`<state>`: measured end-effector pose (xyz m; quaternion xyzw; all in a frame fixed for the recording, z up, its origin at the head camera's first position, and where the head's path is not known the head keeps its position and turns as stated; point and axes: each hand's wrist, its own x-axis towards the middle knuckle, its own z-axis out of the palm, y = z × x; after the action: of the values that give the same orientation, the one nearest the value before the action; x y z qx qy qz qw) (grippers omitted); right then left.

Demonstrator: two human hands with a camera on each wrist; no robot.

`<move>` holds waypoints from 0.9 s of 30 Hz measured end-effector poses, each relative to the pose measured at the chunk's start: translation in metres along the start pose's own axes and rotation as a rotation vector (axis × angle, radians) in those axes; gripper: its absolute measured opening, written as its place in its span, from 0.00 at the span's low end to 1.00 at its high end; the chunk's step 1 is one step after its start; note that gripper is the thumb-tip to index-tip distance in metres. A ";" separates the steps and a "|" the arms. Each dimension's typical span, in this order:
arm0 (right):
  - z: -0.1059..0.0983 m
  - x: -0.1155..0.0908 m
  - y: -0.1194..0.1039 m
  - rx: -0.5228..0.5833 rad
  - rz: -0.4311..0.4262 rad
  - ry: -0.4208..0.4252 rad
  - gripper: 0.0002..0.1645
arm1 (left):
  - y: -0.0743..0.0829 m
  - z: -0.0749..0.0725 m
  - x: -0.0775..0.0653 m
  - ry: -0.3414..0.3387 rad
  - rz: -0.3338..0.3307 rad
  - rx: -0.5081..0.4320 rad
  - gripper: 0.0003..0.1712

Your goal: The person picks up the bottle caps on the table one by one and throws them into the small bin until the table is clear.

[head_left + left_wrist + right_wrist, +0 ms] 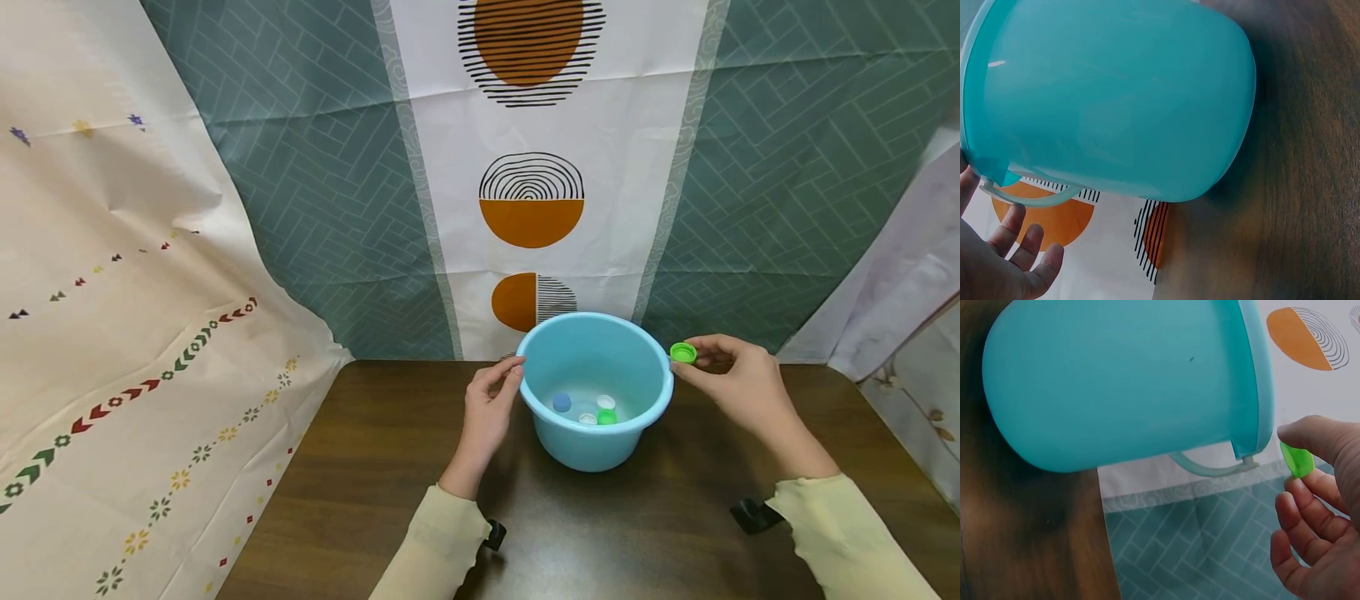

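Note:
A light blue bucket (588, 446) stands upright on the table. My left hand (489, 404) grips its rim on the left side with thumb and index finger, the other fingers spread beside the bucket's handle (1047, 200) in the left wrist view. Just outside the right side of the rim, my right hand (742, 379) pinches a green bottle cap (683, 353) between thumb and index finger. On the bucket's floor lie a blue cap (562, 402), another green cap (607, 417) and two white caps (605, 402), one partly behind the front rim.
The dark brown wooden table (360, 500) carries the bucket near its back edge. Behind it hangs a green and white patterned cloth (322, 208). A cream embroidered cloth (112, 317) slopes down on the left, and a pale floral cloth (915, 392) borders the right.

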<state>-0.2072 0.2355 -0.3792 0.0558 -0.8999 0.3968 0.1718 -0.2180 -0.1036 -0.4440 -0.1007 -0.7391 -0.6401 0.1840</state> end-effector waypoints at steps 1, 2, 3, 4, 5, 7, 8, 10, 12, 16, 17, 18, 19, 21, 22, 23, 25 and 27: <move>0.001 0.000 -0.001 0.000 0.002 -0.003 0.29 | 0.000 0.000 0.000 0.000 0.001 -0.001 0.16; 0.001 0.001 -0.002 0.002 0.004 -0.005 0.29 | 0.000 0.000 0.000 -0.001 0.002 -0.002 0.16; 0.002 0.001 -0.003 0.004 0.002 -0.009 0.29 | 0.001 0.001 0.000 -0.001 0.001 -0.004 0.16; 0.003 0.002 -0.004 0.008 0.004 -0.012 0.29 | 0.001 0.001 0.000 0.000 -0.002 -0.001 0.16; 0.004 0.002 -0.005 0.011 0.002 -0.015 0.29 | 0.001 0.001 0.000 0.002 -0.004 0.002 0.16; 0.006 0.003 -0.006 0.015 -0.002 -0.021 0.30 | 0.001 0.000 0.000 0.004 -0.007 0.008 0.15; 0.006 0.004 -0.007 0.015 -0.004 -0.023 0.30 | 0.002 0.000 0.000 0.004 -0.007 0.010 0.15; 0.008 0.004 -0.009 0.017 -0.008 -0.026 0.29 | 0.002 0.000 0.000 0.005 -0.007 0.015 0.15; 0.009 0.005 -0.011 0.020 -0.013 -0.031 0.29 | 0.002 0.000 0.000 0.005 -0.003 0.014 0.15; 0.013 0.007 -0.014 0.027 -0.015 -0.043 0.29 | 0.001 0.000 0.000 0.006 0.001 0.013 0.15; 0.013 0.007 -0.015 0.027 -0.016 -0.045 0.29 | 0.001 0.001 0.000 0.007 0.002 0.013 0.15; 0.014 0.008 -0.016 0.027 -0.016 -0.047 0.30 | 0.001 0.001 0.000 0.008 0.001 0.015 0.15; 0.015 0.008 -0.017 0.026 -0.018 -0.049 0.30 | 0.001 0.001 0.000 0.009 0.000 0.014 0.15; 0.017 0.010 -0.019 0.024 -0.019 -0.048 0.30 | 0.003 0.001 0.000 0.008 -0.003 0.013 0.15; 0.017 0.010 -0.020 0.023 -0.021 -0.048 0.30 | 0.004 0.001 0.000 0.006 -0.006 0.011 0.15; 0.018 0.011 -0.021 0.024 -0.022 -0.049 0.30 | 0.009 0.000 -0.002 0.003 -0.007 0.008 0.15; 0.019 0.012 -0.024 0.028 -0.022 -0.050 0.30 | 0.019 -0.001 -0.004 -0.004 -0.011 0.002 0.15; 0.021 0.012 -0.026 0.035 -0.022 -0.053 0.30 | 0.030 -0.002 -0.006 -0.011 -0.011 0.002 0.15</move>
<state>-0.2178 0.2029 -0.3694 0.0790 -0.8964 0.4090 0.1514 -0.2010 -0.1006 -0.4192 -0.0999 -0.7414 -0.6398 0.1763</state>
